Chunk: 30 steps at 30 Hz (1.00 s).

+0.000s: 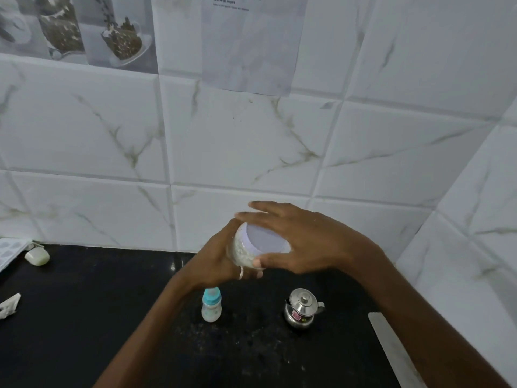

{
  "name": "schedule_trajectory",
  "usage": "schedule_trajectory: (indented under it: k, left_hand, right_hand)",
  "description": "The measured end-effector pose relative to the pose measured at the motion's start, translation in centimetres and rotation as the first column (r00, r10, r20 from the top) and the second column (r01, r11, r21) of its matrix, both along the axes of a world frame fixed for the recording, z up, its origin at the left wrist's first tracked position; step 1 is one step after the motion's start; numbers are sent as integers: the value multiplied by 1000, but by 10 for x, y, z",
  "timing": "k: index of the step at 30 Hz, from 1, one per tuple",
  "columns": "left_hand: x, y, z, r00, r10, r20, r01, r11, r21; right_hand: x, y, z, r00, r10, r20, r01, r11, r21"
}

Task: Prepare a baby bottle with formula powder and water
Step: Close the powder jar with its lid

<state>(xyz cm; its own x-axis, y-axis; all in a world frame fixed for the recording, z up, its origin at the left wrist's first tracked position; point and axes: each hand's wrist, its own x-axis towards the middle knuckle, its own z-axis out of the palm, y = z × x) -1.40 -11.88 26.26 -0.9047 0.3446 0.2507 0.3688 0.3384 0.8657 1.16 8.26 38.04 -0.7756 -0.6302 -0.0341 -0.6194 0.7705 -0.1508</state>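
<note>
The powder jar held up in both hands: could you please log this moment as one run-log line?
left hand: grips powder jar | right hand: on jar lid | baby bottle: capped, on counter | steel kettle: lidded

Shiny steel kettle (302,308); speckled black stone counter (84,317); glossy marbled tiles (223,141); jar (246,247) probably clear plastic.

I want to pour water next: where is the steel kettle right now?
The kettle stands lid on at the lower centre-right of the head view, on the black counter, right of the baby bottle and below the raised hands.
</note>
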Motion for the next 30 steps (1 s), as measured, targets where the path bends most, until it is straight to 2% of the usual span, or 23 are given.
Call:
schedule_trajectory:
  k: [4, 8, 12, 16, 22, 24, 26, 30]
  left_hand:
    - [-10, -14, 7, 996, -91, 8, 91, 996, 1]
    - [-8, -14, 4, 996, -74, 42, 72, 996, 49]
    - [-3, -6, 1, 999, 22, 33, -22, 1000, 6]
    - [5, 3, -9, 994, 109, -4, -108, 993, 52]
    - [18, 24, -25, 975, 223, -5, -220, 964, 146]
    - [19, 26, -29, 971, 239, -9, -238, 967, 87]
    - [19, 28, -24, 974, 222, 40, -223, 975, 22]
    - [29, 18, 6, 988, 104, 113, -115, 988, 99]
  right_hand:
    - [-3, -1, 1, 994, 67, -87, -65, 997, 31]
    - [-5, -6, -2, 989, 51, -139, -51, 999, 9]
    - [-7, -12, -9, 979, 13, -206, -13, 1000, 3]
    - [-10, -17, -21, 966, -17, -259, 16, 1000, -6]
    - [-14, -20, -49, 930, -116, -349, 78, 990, -121]
    - [-14, -20, -54, 910, -145, -388, 89, 983, -159]
    - [-14, -18, -53, 903, -149, -402, 95, 984, -153]
    - [-15, -11, -43, 885, -49, -463, 24, 998, -59]
